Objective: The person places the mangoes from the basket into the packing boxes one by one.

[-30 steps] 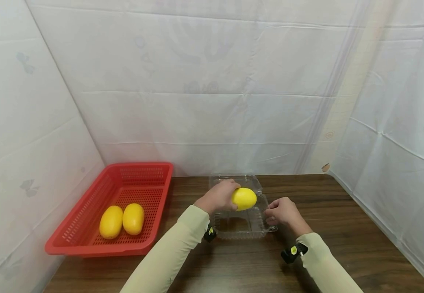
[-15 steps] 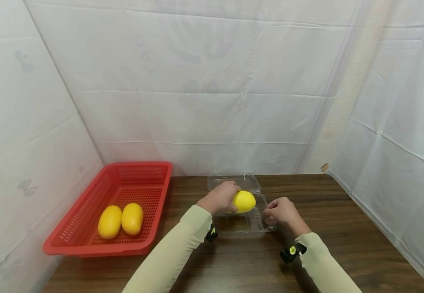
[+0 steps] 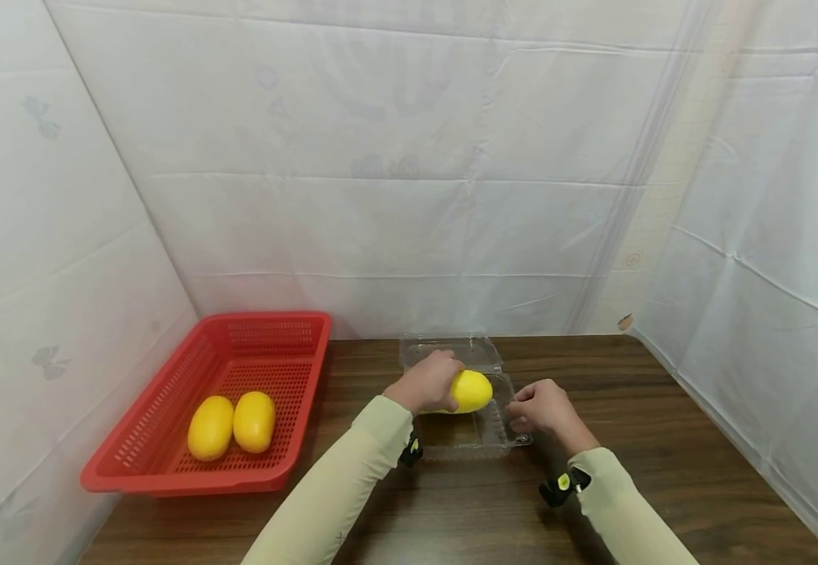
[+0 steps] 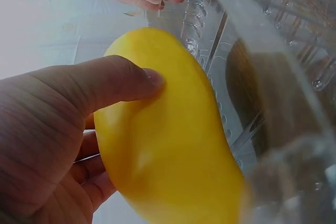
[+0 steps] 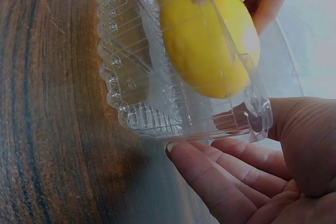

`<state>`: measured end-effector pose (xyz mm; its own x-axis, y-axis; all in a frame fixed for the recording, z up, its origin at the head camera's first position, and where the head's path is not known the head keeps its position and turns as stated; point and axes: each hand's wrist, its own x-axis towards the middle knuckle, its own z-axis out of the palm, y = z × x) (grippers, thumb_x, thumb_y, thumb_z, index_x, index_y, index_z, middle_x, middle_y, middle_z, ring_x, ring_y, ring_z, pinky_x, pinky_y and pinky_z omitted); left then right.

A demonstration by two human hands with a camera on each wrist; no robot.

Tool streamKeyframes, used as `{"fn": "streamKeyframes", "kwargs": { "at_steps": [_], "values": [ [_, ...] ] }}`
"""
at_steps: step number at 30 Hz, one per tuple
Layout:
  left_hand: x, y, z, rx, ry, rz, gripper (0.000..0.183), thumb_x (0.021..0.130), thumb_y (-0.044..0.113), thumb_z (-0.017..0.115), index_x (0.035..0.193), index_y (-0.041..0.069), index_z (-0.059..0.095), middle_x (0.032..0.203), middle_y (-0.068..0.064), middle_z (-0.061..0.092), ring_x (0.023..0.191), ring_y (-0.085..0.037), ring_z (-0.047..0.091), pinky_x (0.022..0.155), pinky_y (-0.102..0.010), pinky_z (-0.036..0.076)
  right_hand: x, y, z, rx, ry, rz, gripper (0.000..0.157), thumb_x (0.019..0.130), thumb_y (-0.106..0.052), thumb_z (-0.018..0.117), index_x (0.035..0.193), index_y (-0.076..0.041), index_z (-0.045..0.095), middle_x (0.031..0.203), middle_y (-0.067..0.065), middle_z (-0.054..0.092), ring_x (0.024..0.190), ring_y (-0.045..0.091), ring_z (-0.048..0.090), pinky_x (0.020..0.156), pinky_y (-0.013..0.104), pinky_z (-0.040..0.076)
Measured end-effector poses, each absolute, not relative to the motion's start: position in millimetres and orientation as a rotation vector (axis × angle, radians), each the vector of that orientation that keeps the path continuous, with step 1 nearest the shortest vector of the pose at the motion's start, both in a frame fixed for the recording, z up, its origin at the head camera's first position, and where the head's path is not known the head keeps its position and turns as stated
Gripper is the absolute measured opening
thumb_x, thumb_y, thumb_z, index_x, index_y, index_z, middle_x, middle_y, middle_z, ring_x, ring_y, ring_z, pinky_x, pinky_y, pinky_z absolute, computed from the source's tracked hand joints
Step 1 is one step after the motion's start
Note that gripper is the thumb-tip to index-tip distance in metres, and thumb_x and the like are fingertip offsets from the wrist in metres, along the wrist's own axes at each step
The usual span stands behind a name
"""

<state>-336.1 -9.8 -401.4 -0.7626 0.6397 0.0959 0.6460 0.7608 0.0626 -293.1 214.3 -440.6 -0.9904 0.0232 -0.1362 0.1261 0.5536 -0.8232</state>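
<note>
My left hand (image 3: 428, 382) grips a smooth yellow mango (image 3: 472, 391) over the base of a clear plastic clamshell container (image 3: 454, 453). In the left wrist view the thumb lies across the mango's upper face, while the other fingers curl beneath it, partly hidden. The mango lies lengthwise within the container's walls. At the container's right side my right hand (image 3: 543, 406) holds the edge. The right wrist view has that thumb (image 5: 286, 114) passing behind the clear wall and the fingers along the outside. The container's lid (image 3: 451, 351) stands folded back behind the base.
To the left is a red plastic basket (image 3: 303, 424) with two more mangoes, one mango (image 3: 211, 428) beside another mango (image 3: 254, 422). Dark wood-grain tabletop (image 3: 451, 510) lies under everything. White sheeting (image 3: 380, 235) hangs behind and along both sides.
My left hand has lowered the mango slightly into the container's base and tilted it, so more of its length shows below the hand. The right hand keeps its place on the edge.
</note>
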Motion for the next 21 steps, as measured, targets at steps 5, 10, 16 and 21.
{"fn": "streamKeyframes", "kwargs": {
  "at_steps": [5, 10, 16, 21],
  "values": [
    [-336.7, -8.4, -403.8, -1.058, -2.888, -0.111, 0.054, 0.069, 0.028, 0.08, 0.116, 0.01, 0.063, 0.106, -0.002, 0.06, 0.099, -0.019, 0.054, 0.084, -0.029, 0.049, -292.8, 214.1, -440.1, 0.125, 2.671, -1.426, 0.014, 0.08, -0.005, 0.068, 0.092, 0.004, 0.07, 0.082, 0.013, 0.07, 0.065, 0.021, 0.069, 0.059, 0.033, 0.057],
    [-336.2, -7.7, -405.1, -1.042, -2.902, -0.096, 0.056, 0.07, 0.028, 0.08, 0.119, 0.01, 0.061, 0.111, -0.003, 0.061, 0.104, -0.02, 0.054, 0.088, -0.03, 0.048, -292.8, 213.2, -439.5, 0.118, 2.678, -1.416, 0.013, 0.08, -0.005, 0.068, 0.09, 0.003, 0.07, 0.078, 0.011, 0.069, 0.063, 0.02, 0.068, 0.058, 0.032, 0.057],
    [-338.9, -7.3, -409.0, -1.044, -2.89, -0.089, 0.054, 0.069, 0.027, 0.08, 0.118, 0.011, 0.063, 0.109, -0.001, 0.06, 0.102, -0.019, 0.053, 0.087, -0.029, 0.048, -293.4, 213.5, -439.6, 0.12, 2.672, -1.415, 0.013, 0.08, -0.005, 0.069, 0.089, 0.003, 0.07, 0.076, 0.011, 0.068, 0.063, 0.019, 0.068, 0.058, 0.032, 0.057],
    [-340.9, -6.9, -411.6, -1.043, -2.9, -0.118, 0.051, 0.069, 0.026, 0.081, 0.116, 0.012, 0.064, 0.104, 0.0, 0.055, 0.097, -0.017, 0.05, 0.085, -0.029, 0.048, -294.1, 214.1, -439.3, 0.123, 2.659, -1.425, 0.014, 0.08, -0.006, 0.069, 0.091, 0.004, 0.07, 0.079, 0.012, 0.069, 0.064, 0.021, 0.069, 0.059, 0.032, 0.057]
  ]
}}
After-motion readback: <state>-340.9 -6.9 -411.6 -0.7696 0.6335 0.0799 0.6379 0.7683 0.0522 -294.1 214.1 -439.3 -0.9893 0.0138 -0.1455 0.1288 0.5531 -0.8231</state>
